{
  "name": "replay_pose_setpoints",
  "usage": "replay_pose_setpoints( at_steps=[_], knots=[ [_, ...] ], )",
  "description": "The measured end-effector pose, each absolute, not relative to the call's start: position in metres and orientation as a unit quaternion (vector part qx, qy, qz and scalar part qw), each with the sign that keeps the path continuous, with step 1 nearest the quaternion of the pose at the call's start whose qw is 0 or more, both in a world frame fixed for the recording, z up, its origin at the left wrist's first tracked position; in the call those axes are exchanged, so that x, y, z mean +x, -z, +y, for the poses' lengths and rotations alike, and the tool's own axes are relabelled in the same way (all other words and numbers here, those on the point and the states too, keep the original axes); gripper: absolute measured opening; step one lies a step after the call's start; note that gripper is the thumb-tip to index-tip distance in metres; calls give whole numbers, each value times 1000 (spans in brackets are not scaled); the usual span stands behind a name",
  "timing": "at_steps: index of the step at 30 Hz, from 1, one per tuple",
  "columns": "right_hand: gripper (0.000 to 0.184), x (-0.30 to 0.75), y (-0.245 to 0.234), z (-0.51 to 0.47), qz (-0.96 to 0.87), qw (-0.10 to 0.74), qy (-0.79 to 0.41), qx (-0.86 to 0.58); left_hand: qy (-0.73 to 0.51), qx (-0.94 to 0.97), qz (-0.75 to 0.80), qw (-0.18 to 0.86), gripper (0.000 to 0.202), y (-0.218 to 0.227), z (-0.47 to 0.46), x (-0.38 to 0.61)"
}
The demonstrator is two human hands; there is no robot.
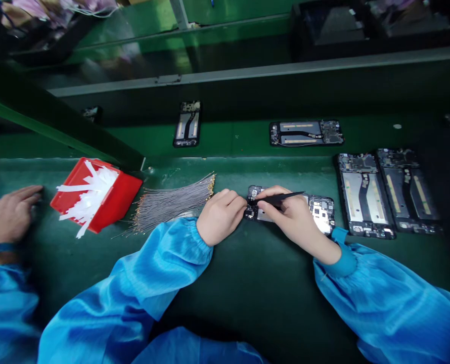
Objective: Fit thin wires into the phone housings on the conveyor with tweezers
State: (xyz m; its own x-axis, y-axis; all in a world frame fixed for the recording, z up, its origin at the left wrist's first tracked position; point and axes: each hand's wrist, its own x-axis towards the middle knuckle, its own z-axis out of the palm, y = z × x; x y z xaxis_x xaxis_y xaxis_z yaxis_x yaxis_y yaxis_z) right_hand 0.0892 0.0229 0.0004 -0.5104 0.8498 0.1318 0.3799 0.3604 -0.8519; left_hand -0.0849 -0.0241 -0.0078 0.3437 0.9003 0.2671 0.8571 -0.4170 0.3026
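Head view: an opened phone (pixel 325 208) lies lengthwise across the green bench (pixel 248 283), in front of the person, partly covered by the right hand (pixel 291 215). That hand's thumb and fingers are pinched on a slim black tool (pixel 281 198), held over the phone, one end slanting toward its left part. The left hand (pixel 221 215) is curled, fingertips together at the phone's left edge; whether they grip anything there is no telling, since the fingers hide it.

Just left of this hand lies a bundle of thin grey wires (pixel 174 205) with gold-coloured ends. Beyond them a red bin (pixel 124 199) leans, full of white strips (pixel 94 189). Right of the phone, two more opened phones (pixel 365 197) lie side by side. Farther back, one phone (pixel 306 133) lies sideways and another (pixel 187 125) lengthwise. At far left, a co-worker's hand (pixel 10 215) rests near the bin.
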Motion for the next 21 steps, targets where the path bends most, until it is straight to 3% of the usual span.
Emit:
replay_pose_setpoints(
  at_steps=[21],
  knots=[
    [11,91,3,20,-805,318,-369,-338,-200,820,533,60,23,7,-24,-85]
  ],
)
